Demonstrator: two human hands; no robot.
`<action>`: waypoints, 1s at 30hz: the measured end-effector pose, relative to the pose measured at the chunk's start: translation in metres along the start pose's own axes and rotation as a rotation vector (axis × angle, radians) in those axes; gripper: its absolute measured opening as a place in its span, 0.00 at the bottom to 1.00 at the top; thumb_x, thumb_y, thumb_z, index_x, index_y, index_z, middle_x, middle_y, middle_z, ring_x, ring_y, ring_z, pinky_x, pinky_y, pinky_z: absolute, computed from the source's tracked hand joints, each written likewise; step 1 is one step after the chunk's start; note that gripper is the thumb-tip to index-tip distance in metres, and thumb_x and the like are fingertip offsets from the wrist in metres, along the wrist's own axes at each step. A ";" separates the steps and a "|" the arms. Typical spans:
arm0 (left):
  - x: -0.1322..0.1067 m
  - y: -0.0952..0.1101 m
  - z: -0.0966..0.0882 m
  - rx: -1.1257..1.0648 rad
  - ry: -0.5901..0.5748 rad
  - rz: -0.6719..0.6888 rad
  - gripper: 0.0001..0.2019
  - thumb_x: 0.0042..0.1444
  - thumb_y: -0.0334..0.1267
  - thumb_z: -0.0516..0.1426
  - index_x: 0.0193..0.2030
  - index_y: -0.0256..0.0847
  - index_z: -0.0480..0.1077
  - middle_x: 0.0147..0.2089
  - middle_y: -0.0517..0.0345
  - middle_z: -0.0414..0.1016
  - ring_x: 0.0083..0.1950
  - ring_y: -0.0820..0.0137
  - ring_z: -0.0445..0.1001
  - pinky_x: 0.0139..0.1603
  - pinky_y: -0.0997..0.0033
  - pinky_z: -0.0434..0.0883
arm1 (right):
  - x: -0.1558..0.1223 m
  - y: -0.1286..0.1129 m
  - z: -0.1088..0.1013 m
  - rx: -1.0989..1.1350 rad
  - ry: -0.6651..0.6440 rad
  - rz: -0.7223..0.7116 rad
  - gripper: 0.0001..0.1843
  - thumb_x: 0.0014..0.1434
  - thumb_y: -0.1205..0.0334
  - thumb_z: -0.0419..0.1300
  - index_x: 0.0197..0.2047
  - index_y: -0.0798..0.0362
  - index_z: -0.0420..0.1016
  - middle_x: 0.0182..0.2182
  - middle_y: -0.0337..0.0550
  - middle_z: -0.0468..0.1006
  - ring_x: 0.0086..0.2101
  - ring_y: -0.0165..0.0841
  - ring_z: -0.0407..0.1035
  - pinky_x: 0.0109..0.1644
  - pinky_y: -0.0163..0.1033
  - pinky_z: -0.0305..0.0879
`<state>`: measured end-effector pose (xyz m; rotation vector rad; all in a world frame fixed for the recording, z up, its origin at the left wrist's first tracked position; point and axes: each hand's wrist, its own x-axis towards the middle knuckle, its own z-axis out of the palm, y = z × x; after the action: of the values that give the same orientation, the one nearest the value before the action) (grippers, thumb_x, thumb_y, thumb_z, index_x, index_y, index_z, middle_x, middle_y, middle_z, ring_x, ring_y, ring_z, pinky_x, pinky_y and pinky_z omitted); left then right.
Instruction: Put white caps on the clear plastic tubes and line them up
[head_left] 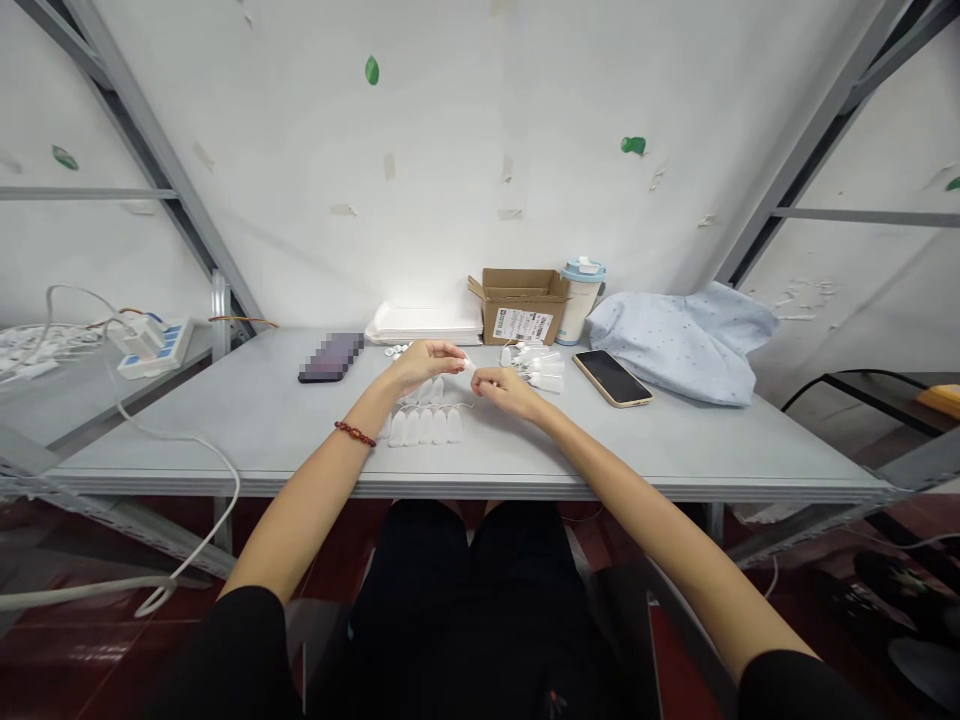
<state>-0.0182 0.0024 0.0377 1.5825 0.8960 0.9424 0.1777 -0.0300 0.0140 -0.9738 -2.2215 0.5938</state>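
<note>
My left hand (429,365), with a beaded bracelet at its wrist, pinches a small white piece (468,364) above the table. Close to that piece, my right hand (506,390) has its fingers curled together; what lies between them is too small to make out. Below my left hand, several white rounded flat pieces (426,428) lie side by side in a row, with thin wire at their tops. To the right is a group of whitish translucent pieces with thin leads (544,370). Small white round parts (396,351) sit behind my left hand.
Along the back stand white stacked trays (427,325), an open cardboard box (521,310) and a lidded cup (579,305). A phone (613,378) and light blue cloth (682,340) lie right. A dark pixelated object (330,358) and a power strip (157,350) are left.
</note>
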 end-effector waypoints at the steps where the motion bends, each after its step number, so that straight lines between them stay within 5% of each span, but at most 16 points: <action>1: -0.001 0.001 0.001 0.002 -0.003 -0.003 0.14 0.41 0.39 0.68 0.34 0.35 0.74 0.34 0.51 0.78 0.38 0.68 0.74 0.49 0.59 0.69 | 0.000 0.000 -0.001 0.006 -0.011 0.004 0.10 0.50 0.67 0.46 0.24 0.54 0.67 0.23 0.37 0.67 0.26 0.29 0.58 0.34 0.34 0.53; 10: -0.002 0.003 0.000 -0.002 -0.032 -0.010 0.10 0.43 0.37 0.67 0.33 0.36 0.75 0.33 0.53 0.78 0.37 0.69 0.74 0.49 0.61 0.69 | 0.000 -0.002 -0.009 0.236 -0.052 0.042 0.10 0.49 0.66 0.48 0.24 0.55 0.69 0.24 0.38 0.70 0.28 0.29 0.60 0.35 0.35 0.55; 22: 0.000 0.001 -0.004 -0.060 -0.034 -0.013 0.14 0.41 0.38 0.69 0.34 0.34 0.76 0.31 0.54 0.77 0.36 0.69 0.75 0.50 0.59 0.69 | 0.000 -0.005 -0.015 0.629 0.010 0.145 0.07 0.53 0.60 0.53 0.32 0.54 0.68 0.28 0.42 0.76 0.24 0.27 0.56 0.24 0.31 0.53; 30: 0.000 0.002 -0.004 -0.144 -0.093 -0.051 0.15 0.40 0.39 0.70 0.32 0.31 0.76 0.30 0.53 0.77 0.33 0.69 0.76 0.49 0.61 0.70 | 0.000 0.002 -0.010 0.677 0.084 0.197 0.17 0.53 0.52 0.60 0.40 0.50 0.61 0.23 0.36 0.74 0.22 0.26 0.57 0.24 0.31 0.52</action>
<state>-0.0219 0.0041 0.0400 1.4625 0.7826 0.8710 0.1861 -0.0274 0.0200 -0.8295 -1.6642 1.2619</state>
